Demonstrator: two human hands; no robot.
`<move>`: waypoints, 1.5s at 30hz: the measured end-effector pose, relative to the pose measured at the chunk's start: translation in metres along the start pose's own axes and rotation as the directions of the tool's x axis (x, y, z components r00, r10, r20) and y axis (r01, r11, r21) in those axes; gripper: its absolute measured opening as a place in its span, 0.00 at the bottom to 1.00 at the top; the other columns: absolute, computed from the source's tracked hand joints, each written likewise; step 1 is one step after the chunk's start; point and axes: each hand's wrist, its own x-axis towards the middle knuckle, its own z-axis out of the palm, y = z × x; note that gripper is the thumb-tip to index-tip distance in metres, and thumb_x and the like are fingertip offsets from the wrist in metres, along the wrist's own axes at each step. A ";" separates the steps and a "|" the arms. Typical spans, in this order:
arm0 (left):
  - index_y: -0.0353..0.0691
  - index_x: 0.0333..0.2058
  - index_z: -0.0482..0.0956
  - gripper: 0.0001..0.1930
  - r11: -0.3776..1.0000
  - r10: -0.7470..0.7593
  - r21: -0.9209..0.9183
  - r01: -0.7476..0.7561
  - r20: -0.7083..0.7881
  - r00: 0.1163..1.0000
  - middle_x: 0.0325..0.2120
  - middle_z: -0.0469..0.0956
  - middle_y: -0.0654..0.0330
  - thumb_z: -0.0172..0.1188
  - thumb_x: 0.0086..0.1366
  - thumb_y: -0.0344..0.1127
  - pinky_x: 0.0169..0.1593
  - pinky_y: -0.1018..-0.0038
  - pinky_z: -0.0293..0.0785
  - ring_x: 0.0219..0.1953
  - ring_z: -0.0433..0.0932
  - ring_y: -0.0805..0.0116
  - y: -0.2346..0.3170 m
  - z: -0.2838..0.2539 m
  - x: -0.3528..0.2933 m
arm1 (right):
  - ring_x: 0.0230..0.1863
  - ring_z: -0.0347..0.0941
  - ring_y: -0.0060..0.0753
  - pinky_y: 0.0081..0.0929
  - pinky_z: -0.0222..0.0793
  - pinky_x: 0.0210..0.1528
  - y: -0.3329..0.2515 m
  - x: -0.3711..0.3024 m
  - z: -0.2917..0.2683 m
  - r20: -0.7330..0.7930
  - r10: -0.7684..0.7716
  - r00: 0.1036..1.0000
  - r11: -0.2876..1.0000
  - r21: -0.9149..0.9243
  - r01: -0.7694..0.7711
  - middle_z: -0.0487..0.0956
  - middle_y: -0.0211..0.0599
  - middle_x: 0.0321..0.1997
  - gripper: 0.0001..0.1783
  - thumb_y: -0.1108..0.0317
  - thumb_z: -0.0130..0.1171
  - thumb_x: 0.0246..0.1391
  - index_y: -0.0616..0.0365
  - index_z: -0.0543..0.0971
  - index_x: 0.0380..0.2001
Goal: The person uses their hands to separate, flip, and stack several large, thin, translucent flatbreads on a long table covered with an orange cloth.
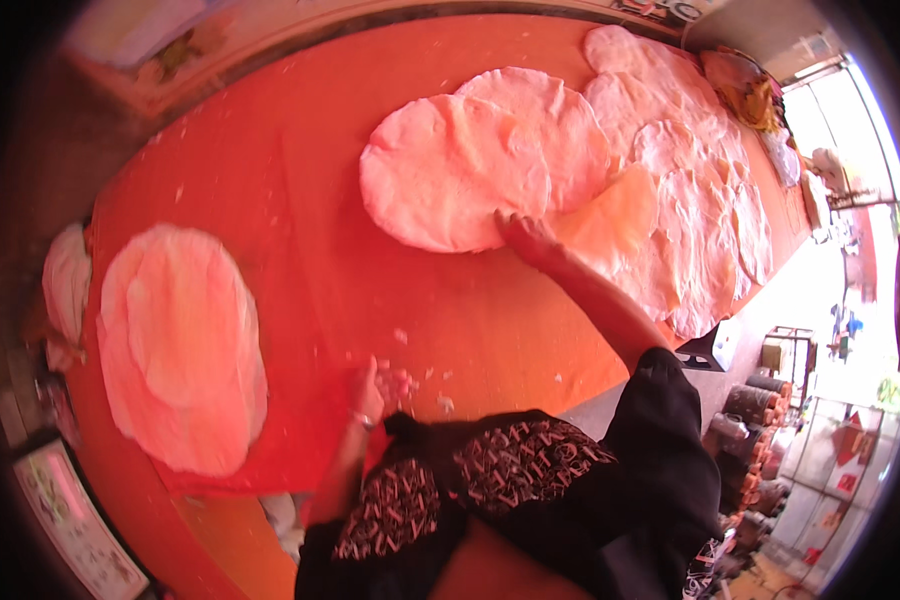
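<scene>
A pale, thin round sheet like flatbread point(450, 170) lies on the long orange-red covered table point(310, 250), overlapping a second round sheet point(575, 130) behind it. My right hand point(528, 240) reaches across the table, its fingers spread over the near right edge of the front sheet; its thumb is not clear. Right beside it, a thin yellowish sheet point(615, 215) stands partly raised or folded. Close to the table's near edge is my left hand point(367, 393), loosely closed next to small pinkish scraps point(398, 384). What its curled fingers hold, if anything, is hidden.
Several wrinkled sheets point(705, 220) overlap across the table's right end. To the left lies an oval stack of sheets point(182, 345). Cloth bundles point(755, 100) rest at the far right corner. Beyond the table on the right, rolls or cylinders point(755, 405) are piled.
</scene>
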 end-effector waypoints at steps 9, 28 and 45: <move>0.44 0.56 0.54 0.29 0.816 0.409 -0.527 -0.238 0.236 0.881 0.54 0.60 0.57 0.44 0.61 0.52 0.54 0.62 0.62 0.55 0.61 0.60 0.039 0.004 -0.036 | 0.50 0.62 0.52 0.42 0.61 0.47 -0.171 -0.155 -0.056 0.197 -0.326 0.925 0.902 0.357 0.242 0.64 0.53 0.48 0.37 0.62 0.55 0.42 0.59 0.54 0.56; 0.38 0.46 0.65 0.18 0.866 0.500 -0.166 -0.473 0.222 0.837 0.38 0.72 0.61 0.54 0.57 0.35 0.50 0.74 0.64 0.42 0.71 0.68 0.015 0.010 -0.019 | 0.44 0.68 0.28 0.26 0.63 0.46 -0.237 -0.067 -0.073 0.089 -0.290 0.953 0.376 0.926 0.028 0.73 0.40 0.41 0.23 0.59 0.51 0.52 0.64 0.68 0.47; 0.38 0.52 0.59 0.22 0.880 0.375 -0.345 -0.328 0.079 0.924 0.48 0.65 0.55 0.47 0.59 0.38 0.54 0.59 0.60 0.51 0.64 0.59 0.032 -0.086 -0.035 | 0.41 0.72 0.24 0.22 0.66 0.39 -0.031 -0.009 -0.307 -0.240 0.143 0.960 0.494 0.858 0.141 0.74 0.33 0.43 0.18 0.60 0.42 0.57 0.57 0.70 0.46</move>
